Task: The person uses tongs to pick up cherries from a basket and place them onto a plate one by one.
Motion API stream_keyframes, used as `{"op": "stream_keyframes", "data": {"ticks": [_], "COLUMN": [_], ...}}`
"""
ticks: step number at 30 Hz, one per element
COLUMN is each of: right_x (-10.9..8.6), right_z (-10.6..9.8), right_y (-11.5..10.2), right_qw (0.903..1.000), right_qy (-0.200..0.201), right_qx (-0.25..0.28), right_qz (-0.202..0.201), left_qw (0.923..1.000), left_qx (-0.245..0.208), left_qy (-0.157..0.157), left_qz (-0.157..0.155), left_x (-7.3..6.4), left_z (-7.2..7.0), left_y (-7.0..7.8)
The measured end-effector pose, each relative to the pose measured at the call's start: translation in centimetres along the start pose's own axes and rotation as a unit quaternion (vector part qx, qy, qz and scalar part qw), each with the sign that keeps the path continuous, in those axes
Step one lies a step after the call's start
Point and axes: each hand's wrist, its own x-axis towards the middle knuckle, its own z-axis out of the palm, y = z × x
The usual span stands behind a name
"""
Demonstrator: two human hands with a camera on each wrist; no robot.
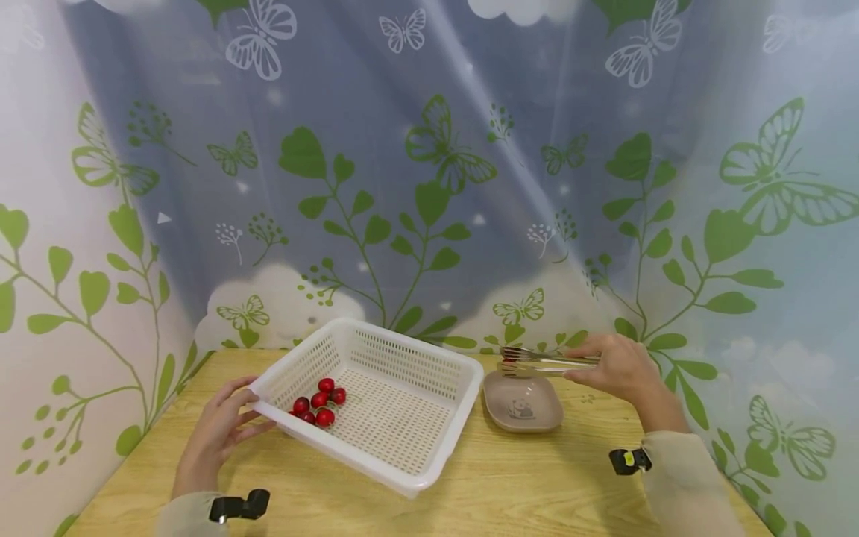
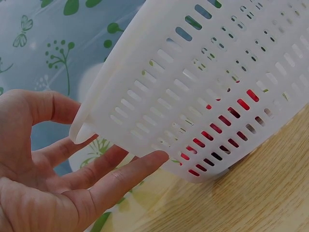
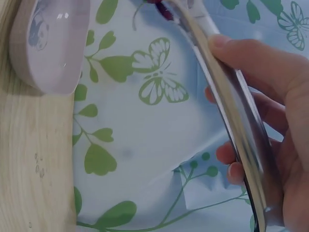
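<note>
My left hand [image 1: 218, 429] holds the left corner of a white perforated plastic basket [image 2: 140, 72], its fingers around the rim and against the outer wall. Several red cherries [image 1: 325, 418] lie together in the basket's left part. On the right, my right hand [image 1: 620, 365] grips metal tongs [image 3: 229, 104] with the thumb on one side and the fingers on the other. A dark red cherry [image 3: 164, 10] with a stem sits at the tongs' tips, mostly hidden in the head view. Below those tips stands a small beige bowl [image 1: 537, 420] with a panda print.
The basket and bowl stand close together on a wooden table [image 1: 470, 500]. Right behind the table hangs a curtain [image 1: 376, 246] with butterflies and leaves, which also closes off both sides.
</note>
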Motion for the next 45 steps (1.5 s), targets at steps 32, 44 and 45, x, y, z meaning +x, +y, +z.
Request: {"op": "stream_keyframes", "data": {"ticks": [32,44,45], "right_x": [0.7,1.3,1.3], "right_z": [5.1,6.3,6.3], "right_y": [2.0,2.4,2.4], "right_qw": [0.9975,0.9944,0.9944], "right_qy": [-0.064,-0.098,-0.098], "right_qx": [-0.025,-0.012,-0.012], "right_qz": [0.017,0.038,0.038], "left_qw": [1.0,1.0,1.0], "left_qx": [0.0,-0.002,-0.001], "left_qy": [0.001,-0.001,0.0], "left_qz": [-0.004,-0.002,-0.002], "left_x": [0.3,0.4,0.4], "left_z": [-0.1,-0.2,-0.2], "left_y": [-0.2,-0.2,-0.2]}}
